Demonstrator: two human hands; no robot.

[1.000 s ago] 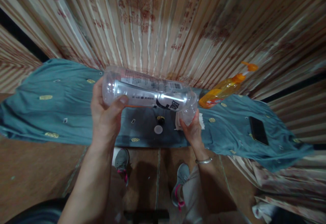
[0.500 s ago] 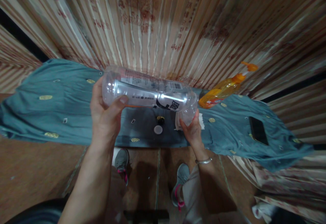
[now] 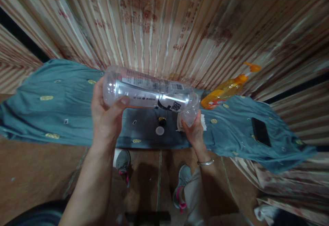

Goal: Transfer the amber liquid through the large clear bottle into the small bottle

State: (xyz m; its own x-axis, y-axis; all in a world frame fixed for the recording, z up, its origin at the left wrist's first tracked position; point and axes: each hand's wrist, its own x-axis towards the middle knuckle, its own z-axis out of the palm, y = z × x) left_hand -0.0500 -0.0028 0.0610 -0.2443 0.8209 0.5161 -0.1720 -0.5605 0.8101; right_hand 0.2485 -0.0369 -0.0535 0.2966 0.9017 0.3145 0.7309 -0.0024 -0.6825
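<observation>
My left hand is wrapped round the base of a large clear plastic bottle with a printed label. The bottle lies almost level in the air, its neck end to the right and slightly lower. My right hand grips a small clear plastic container under that neck end. The two seem to meet there, but I cannot tell exactly how. Below, on the cloth, are a small black cap and a round whitish cap. A folded white tissue shows behind my right hand.
A teal patterned cloth covers the narrow table. To the right, an orange pump bottle stands on it, and a black phone lies nearer the right end. Striped curtains hang close behind the table.
</observation>
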